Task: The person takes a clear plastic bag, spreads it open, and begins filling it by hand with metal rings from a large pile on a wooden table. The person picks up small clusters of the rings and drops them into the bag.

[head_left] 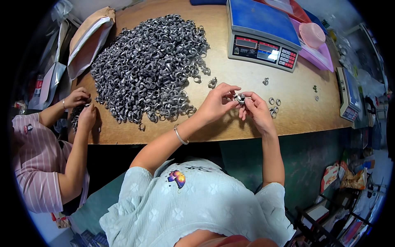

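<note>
My left hand (219, 100) and my right hand (258, 109) meet over the table near its front edge. Between their fingertips is a small grey metal ring (239, 98), pinched from both sides. To the left spreads a large heap of similar rings (144, 68), dull grey and silver. A small cluster of rings (212, 82) lies just beyond my left hand. Several loose rings (274, 110) sit right of my right hand, and another small group (266, 81) lies farther back.
A scale (263, 35) with a blue top stands at the back; a second scale (349, 94) is at the right edge. A purple tray (321, 57) holds a pink basket (312, 34). An open paper sack (91, 41) stands far left. A co-worker's hands (84, 109) work at the left.
</note>
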